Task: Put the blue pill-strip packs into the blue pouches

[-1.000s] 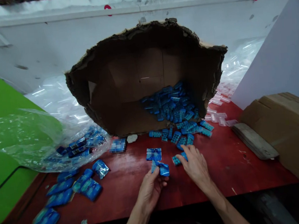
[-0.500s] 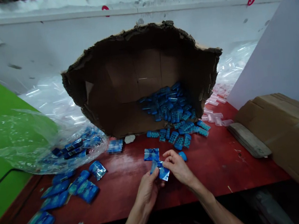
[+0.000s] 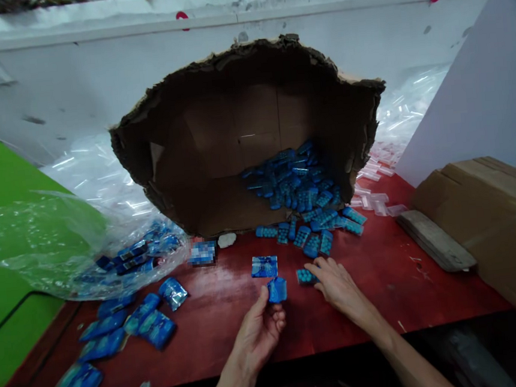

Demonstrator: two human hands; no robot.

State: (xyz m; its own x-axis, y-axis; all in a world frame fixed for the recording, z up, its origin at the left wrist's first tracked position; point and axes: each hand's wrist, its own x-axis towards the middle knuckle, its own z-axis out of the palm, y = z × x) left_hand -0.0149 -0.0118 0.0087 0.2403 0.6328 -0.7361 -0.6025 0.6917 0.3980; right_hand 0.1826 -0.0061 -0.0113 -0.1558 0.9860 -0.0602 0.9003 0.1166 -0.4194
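Observation:
Pinched between thumb and fingers of my left hand [image 3: 263, 328] is a small blue pouch [image 3: 277, 290], its upper part standing out above the grip. My right hand [image 3: 338, 286] lies low over the table, its fingertips on the right end of a small clear-and-blue case [image 3: 305, 276] that shows blue-green beads. Just beyond the pouch lies a flat blue printed packet [image 3: 264, 266]. More bead cases [image 3: 311, 246] are scattered at the mouth of a torn cardboard box [image 3: 200, 207], with a heap of them [image 3: 299, 181] inside.
Filled blue pouches [image 3: 156, 329] lie at the left of the red table [image 3: 226, 347]. Behind them a clear plastic bag [image 3: 130, 283] holds blue packets. Clear plastic pieces [image 3: 378, 201] lie right of the box. A closed cardboard carton [image 3: 495, 221] stands at the right edge.
My right hand has left the pouch and moved right and down onto the bead case. My left hand keeps the pouch, which now stands more upright.

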